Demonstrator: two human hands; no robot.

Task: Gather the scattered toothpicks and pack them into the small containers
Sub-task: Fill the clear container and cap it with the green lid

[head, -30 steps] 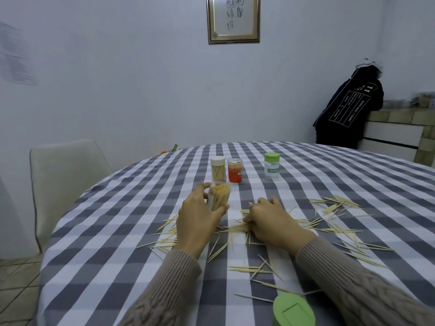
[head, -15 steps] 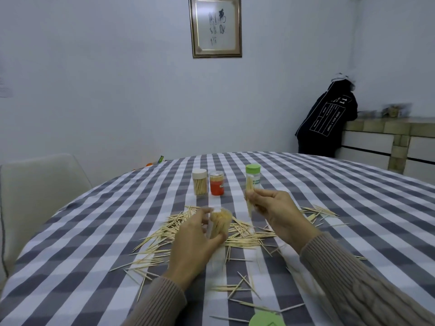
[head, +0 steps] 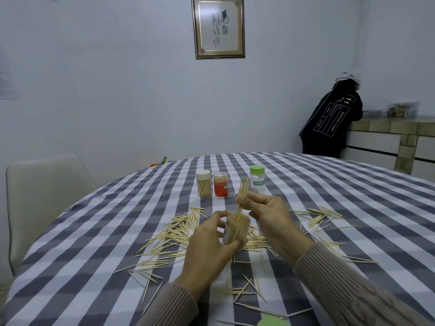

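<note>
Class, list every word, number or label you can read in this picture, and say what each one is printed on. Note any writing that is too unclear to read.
"TOOTHPICK": label on the green-lidded container.
"11": back of the black jacket.
"OVER SIZE T-SHIRT": seems to read so on the same jacket; its other print is too small.
Brush characters in the framed picture: too blurred to read.
Orange container: no readable label.

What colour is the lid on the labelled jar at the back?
Green, on the labelled jar; clearest in the head view.
</note>
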